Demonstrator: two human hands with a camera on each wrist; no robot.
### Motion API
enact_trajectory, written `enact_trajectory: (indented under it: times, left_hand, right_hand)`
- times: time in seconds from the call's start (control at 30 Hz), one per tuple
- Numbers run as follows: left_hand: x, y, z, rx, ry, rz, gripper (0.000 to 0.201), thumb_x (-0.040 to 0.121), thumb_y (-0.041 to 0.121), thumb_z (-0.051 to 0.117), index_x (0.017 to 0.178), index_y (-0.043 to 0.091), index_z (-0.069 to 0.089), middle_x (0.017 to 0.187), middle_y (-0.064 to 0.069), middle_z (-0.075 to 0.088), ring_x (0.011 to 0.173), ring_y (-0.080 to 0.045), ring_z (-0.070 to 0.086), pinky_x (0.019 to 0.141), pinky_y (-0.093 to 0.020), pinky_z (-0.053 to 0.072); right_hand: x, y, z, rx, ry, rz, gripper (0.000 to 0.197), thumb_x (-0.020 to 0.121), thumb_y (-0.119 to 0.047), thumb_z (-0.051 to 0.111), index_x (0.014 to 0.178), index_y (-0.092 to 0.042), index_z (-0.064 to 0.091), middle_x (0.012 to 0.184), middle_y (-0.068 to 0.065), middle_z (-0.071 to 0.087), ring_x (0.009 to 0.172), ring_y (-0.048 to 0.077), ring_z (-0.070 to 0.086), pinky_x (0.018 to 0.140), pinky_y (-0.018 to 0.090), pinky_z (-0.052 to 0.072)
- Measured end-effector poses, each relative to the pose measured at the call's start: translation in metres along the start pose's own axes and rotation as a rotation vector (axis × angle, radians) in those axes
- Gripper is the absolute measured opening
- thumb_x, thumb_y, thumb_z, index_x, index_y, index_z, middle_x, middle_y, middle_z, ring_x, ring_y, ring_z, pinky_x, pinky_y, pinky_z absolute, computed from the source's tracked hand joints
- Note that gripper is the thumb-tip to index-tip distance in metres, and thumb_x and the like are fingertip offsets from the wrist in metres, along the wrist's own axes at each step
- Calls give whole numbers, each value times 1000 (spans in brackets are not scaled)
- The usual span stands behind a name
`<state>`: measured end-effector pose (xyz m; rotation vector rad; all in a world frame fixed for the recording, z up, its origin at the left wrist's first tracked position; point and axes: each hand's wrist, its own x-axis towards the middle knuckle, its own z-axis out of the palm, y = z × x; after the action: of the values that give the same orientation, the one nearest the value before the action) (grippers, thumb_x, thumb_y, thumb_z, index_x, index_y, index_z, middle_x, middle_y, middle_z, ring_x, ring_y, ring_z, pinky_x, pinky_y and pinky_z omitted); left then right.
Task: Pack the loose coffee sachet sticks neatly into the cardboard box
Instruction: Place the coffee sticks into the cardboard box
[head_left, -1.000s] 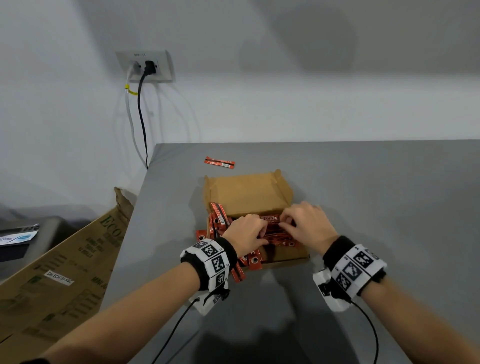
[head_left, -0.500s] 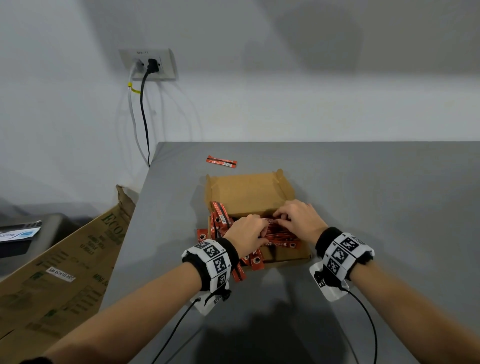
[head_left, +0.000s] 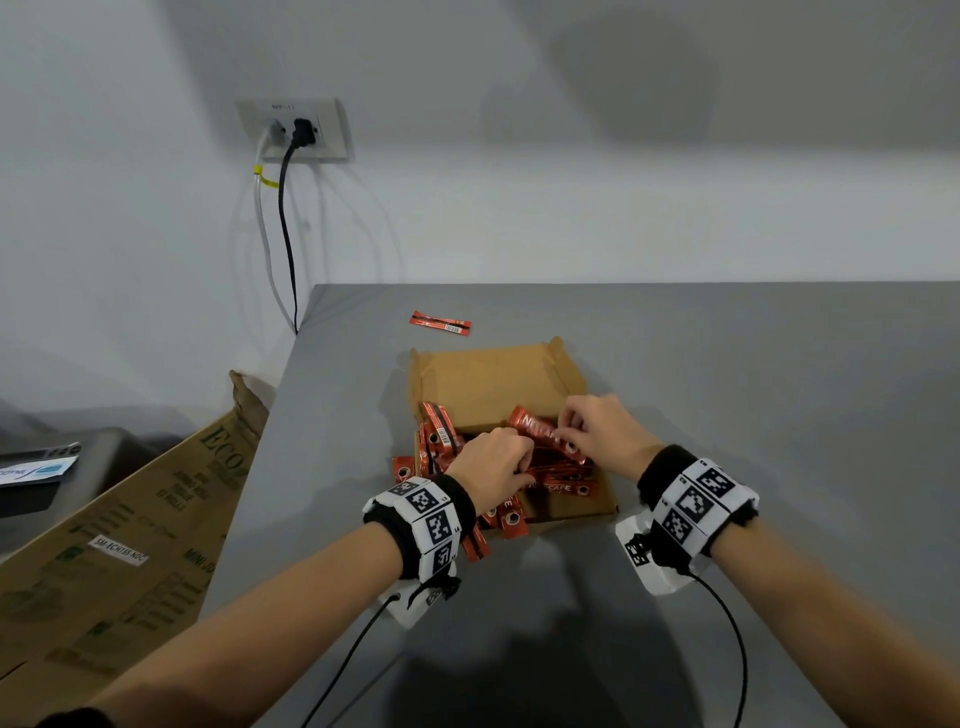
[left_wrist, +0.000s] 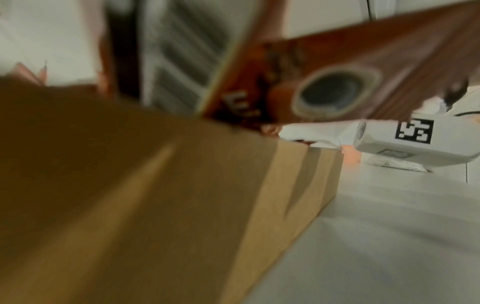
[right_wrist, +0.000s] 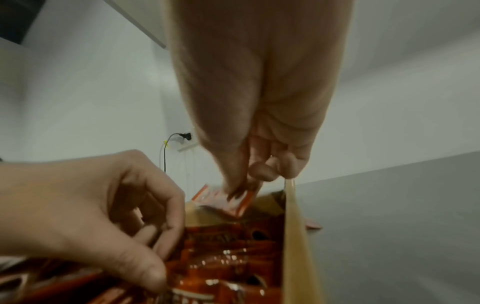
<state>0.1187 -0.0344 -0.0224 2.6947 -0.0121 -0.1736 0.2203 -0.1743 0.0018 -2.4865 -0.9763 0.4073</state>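
An open cardboard box (head_left: 483, 374) sits on the grey table, holding a heap of red coffee sachets (head_left: 558, 480). My right hand (head_left: 563, 432) pinches one red sachet (head_left: 537, 428) and holds it tilted above the heap; the right wrist view shows that pinch on the sachet (right_wrist: 235, 202). My left hand (head_left: 521, 463) has its fingers curled round sachets at the box's left half, also visible as the left hand (right_wrist: 161, 236). Several sachets (head_left: 511, 519) hang over the near-left wall. A single sachet (head_left: 440, 323) lies on the table behind the box. The left wrist view is blurred, showing the box wall (left_wrist: 182, 205).
The table's left edge (head_left: 270, 431) runs close to the box, with a large flattened carton (head_left: 130, 519) leaning below it. A wall socket with cables (head_left: 293, 130) is at the back left. Bare grey table (head_left: 779, 389) lies right of the box.
My right hand has raised one sachet out of the heap, so it now tilts upward. My left hand stays curled in the sachets at the same place.
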Motion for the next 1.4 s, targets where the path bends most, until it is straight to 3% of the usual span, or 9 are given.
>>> enact_trajectory:
  times: [0.1, 0.27, 0.33, 0.43, 0.63, 0.83, 1.0, 1.17, 1.4]
  left_hand:
    - [1, 0, -1, -18, 1, -16, 17, 85, 25, 65, 86, 9, 58, 95, -5, 57, 85, -22, 57, 76, -37, 51]
    - [0, -2, 0, -63, 24, -21, 11, 83, 17, 64, 88, 7, 61, 96, -6, 58, 86, -24, 58, 79, -40, 49]
    - [-1, 0, -2, -46, 11, -16, 7, 83, 13, 63, 86, 7, 59, 96, -7, 58, 87, -25, 57, 79, -40, 49]
    - [-2, 0, -5, -53, 8, -15, 11, 84, 18, 65, 84, 9, 59, 92, -3, 57, 85, -21, 57, 79, -38, 50]
    - [-3, 0, -8, -86, 6, -14, 14, 83, 22, 67, 88, 10, 62, 91, 0, 58, 82, -16, 56, 76, -34, 50]
    - [-7, 6, -14, 6, -54, 93, 21, 83, 29, 65, 90, 10, 63, 91, -1, 57, 81, -16, 54, 71, -32, 48]
    - [-5, 7, -7, 4, -47, 89, 3, 83, 11, 61, 83, 9, 63, 94, -5, 62, 85, -21, 59, 77, -35, 49]
    - [-4, 4, -5, -52, -30, 73, 1, 82, 8, 64, 81, 7, 64, 93, -6, 64, 81, -16, 60, 76, -29, 51]
    - [-3, 3, -6, -49, -24, 73, 5, 83, 9, 66, 83, 6, 62, 94, -7, 62, 82, -18, 61, 77, -31, 51]
  right_hand:
    - [-13, 0, -9, 201, 145, -23, 8, 84, -10, 66, 90, -6, 62, 81, 2, 64, 72, 15, 63, 66, 20, 53]
    - [-46, 5, -5, 132, -103, -123, 10, 76, -9, 74, 84, -12, 69, 75, -3, 68, 65, -6, 62, 66, 6, 47]
    - [-50, 9, 4, -82, -181, -184, 6, 79, -11, 69, 85, -11, 70, 79, 0, 71, 69, -1, 63, 67, 14, 47]
    - [-49, 8, 16, -353, -174, -177, 14, 82, -9, 53, 90, -10, 65, 94, 8, 68, 90, 27, 61, 75, 33, 46]
    - [-41, -7, 22, -548, -139, -101, 21, 85, -5, 44, 95, -12, 62, 103, 5, 63, 104, 26, 51, 82, 35, 37]
    - [-38, -9, 25, -504, -138, -66, 20, 84, -2, 45, 93, -11, 60, 105, 5, 62, 105, 26, 52, 86, 37, 39]
    - [-41, -1, 24, -424, -43, -123, 11, 82, -10, 57, 91, -13, 62, 102, 4, 60, 100, 26, 52, 78, 33, 38]
    - [-42, 17, 19, -221, 112, 46, 51, 65, -28, 81, 105, -15, 53, 107, 1, 39, 100, 19, 39, 85, 38, 43]
    - [-41, 19, 27, 0, 128, 107, 27, 71, -13, 77, 73, -14, 51, 92, 0, 40, 79, 16, 43, 73, 27, 39]
